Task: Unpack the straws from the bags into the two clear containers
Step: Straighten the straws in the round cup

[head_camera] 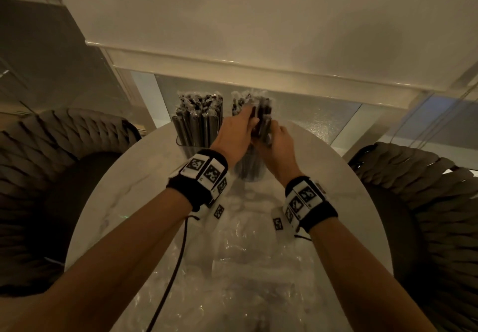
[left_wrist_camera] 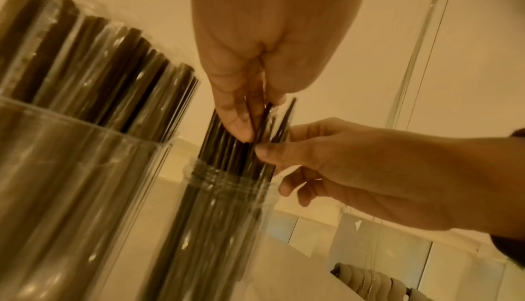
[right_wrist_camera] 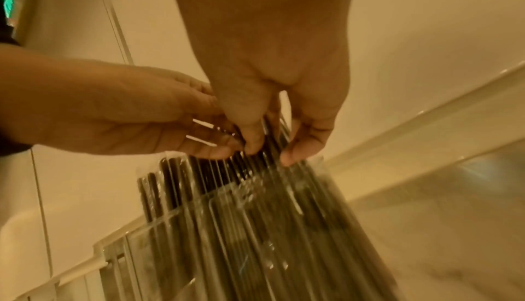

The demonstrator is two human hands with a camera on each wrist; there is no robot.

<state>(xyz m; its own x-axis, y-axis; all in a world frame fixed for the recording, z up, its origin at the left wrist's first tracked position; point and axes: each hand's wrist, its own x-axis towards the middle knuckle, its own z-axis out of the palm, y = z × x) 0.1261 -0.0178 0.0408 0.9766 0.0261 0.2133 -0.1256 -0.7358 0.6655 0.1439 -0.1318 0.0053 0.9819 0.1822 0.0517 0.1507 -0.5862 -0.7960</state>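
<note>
Two clear containers stand at the far side of the round white table [head_camera: 129, 202]. The left container [head_camera: 192, 135] [left_wrist_camera: 71, 171] is packed with upright wrapped black straws [head_camera: 200, 114]. In the right container [head_camera: 252, 170] [left_wrist_camera: 227, 195] [right_wrist_camera: 255, 238] stands another bunch of black straws [head_camera: 263, 106] [left_wrist_camera: 227, 148] [right_wrist_camera: 216, 175]. Both hands are at this bunch's upper part. My left hand [head_camera: 252, 120] [left_wrist_camera: 252, 124] [right_wrist_camera: 216, 146] pinches a few straws from the left. From the right, my right hand [head_camera: 271, 135] [left_wrist_camera: 272, 148] [right_wrist_camera: 267, 150] pinches straws between thumb and fingers.
Crumpled clear plastic bags [head_camera: 245, 267] lie on the near half of the table. A black cable [head_camera: 178, 254] runs from my left wrist across it. Woven chairs stand at the left [head_camera: 51, 176] and the right [head_camera: 426, 202]. A window sill [head_camera: 258, 73] runs behind the containers.
</note>
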